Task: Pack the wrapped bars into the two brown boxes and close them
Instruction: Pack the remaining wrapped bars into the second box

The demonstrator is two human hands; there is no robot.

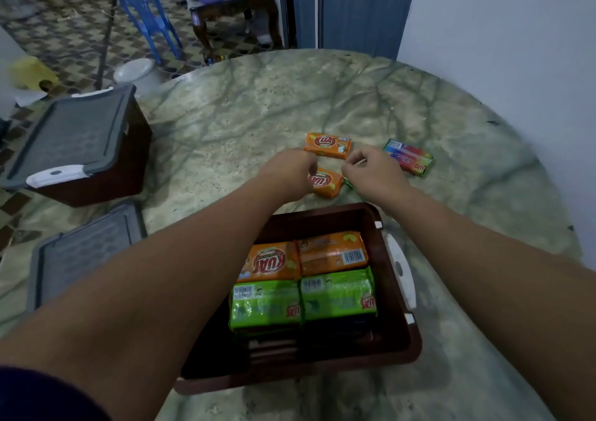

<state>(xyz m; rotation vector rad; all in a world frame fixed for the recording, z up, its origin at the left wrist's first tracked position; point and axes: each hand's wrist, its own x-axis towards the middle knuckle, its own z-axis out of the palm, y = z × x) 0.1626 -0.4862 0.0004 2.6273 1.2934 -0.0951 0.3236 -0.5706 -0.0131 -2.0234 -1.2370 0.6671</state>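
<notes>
Both hands reach past the open box: left hand [290,170] curls on an orange wrapped bar [325,182], right hand [371,170] pinches a green-wrapped one [348,182].
Open brown plastic box [400,333] partly filled; second brown box [129,162] lidded; two more bars loose on the marbled desk [225,114], grey lid [84,256] still off.

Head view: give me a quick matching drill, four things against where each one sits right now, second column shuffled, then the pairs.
Things:
1. rainbow bar
2. green bars
3. closed brown box
4. loose grey lid

Places:
A. inside the open brown box, near row
B. on the table at the left edge, far side
C. on the table beyond the right hand
D. at the left edge, beside the open brown box

Pairs: 1-C, 2-A, 3-B, 4-D
</notes>
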